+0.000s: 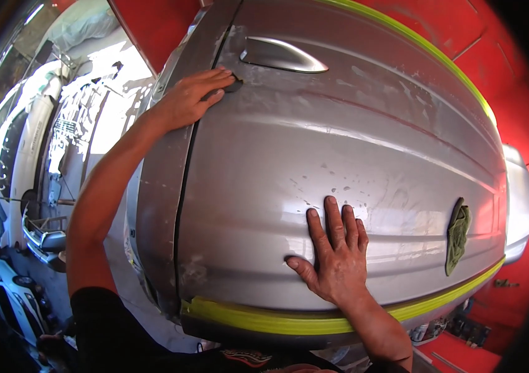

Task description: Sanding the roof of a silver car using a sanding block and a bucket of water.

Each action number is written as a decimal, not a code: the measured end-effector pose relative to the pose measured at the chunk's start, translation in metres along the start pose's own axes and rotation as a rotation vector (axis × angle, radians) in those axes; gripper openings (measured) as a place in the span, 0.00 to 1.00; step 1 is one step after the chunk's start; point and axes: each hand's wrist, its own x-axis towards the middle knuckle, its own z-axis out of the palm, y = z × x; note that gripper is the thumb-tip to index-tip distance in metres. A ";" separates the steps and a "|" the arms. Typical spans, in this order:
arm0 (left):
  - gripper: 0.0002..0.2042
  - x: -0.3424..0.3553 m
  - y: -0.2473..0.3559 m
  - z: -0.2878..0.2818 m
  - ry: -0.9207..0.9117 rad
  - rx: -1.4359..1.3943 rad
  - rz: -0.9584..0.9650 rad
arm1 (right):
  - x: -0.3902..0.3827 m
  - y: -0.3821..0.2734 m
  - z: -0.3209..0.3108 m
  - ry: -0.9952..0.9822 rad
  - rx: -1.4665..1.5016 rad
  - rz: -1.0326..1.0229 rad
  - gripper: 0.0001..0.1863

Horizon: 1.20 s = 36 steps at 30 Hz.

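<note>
Your left hand [193, 102], upper left of the frame, holds a dark pad [234, 84] against the grey roof panel [351, 146] at centre; your right hand [339, 267], lower centre, rests on it, spread wide. This looks like surface rubbing: press evenly with the left, use the right as your 1 brace, and avoid catching the fin antenna [286, 57] or yellow-green tape [267, 319].
</note>
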 end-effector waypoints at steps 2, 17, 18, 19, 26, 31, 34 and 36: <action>0.20 0.018 0.014 -0.001 -0.017 -0.008 0.005 | 0.000 0.002 -0.002 -0.006 -0.009 0.010 0.46; 0.19 0.015 0.024 0.020 0.071 0.001 -0.028 | -0.004 0.005 -0.002 -0.018 -0.022 0.030 0.45; 0.19 0.012 0.032 0.024 0.038 -0.022 -0.021 | -0.003 0.008 -0.002 -0.024 -0.029 0.045 0.45; 0.19 0.007 0.031 0.022 0.030 -0.018 -0.030 | 0.001 0.006 -0.003 -0.012 -0.023 0.031 0.45; 0.18 0.029 0.028 0.016 0.067 -0.024 0.013 | -0.001 0.004 0.000 -0.033 -0.022 0.022 0.45; 0.18 -0.001 0.012 0.012 0.100 -0.067 0.020 | -0.002 0.003 -0.002 -0.014 -0.004 0.038 0.46; 0.18 0.015 0.029 0.019 0.141 -0.052 0.008 | 0.000 -0.001 -0.001 0.005 -0.008 0.007 0.45; 0.17 0.048 0.056 0.029 0.103 0.036 0.106 | -0.001 0.002 0.001 0.001 -0.007 0.020 0.45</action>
